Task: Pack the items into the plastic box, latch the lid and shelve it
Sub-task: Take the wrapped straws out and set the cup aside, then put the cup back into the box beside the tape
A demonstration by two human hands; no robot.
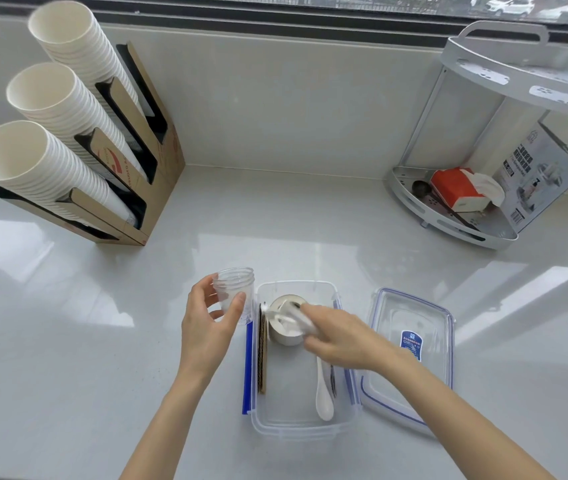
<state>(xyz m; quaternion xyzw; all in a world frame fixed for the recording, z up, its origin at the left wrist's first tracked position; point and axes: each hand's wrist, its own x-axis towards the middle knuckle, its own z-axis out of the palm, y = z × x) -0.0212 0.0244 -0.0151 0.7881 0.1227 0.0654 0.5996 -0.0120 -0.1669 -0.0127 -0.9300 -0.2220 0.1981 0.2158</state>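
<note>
A clear plastic box (277,415) stands open on the counter near me. Inside it are a white bowl (284,336), a cardboard sleeve (262,358) upright along the left wall and a white spoon (323,396) by the right wall. My right hand (341,337) reaches into the box and holds a small white item, blurred, over the bowl. My left hand (206,327) grips a clear plastic cup (234,289) upright just left of the box. The blue-rimmed lid (410,355) lies flat to the right of the box.
A cardboard holder with three stacks of paper cups (68,140) stands at the back left. A white corner shelf rack (490,140) at the back right holds a tissue pack (459,188) and a printed carton (538,174).
</note>
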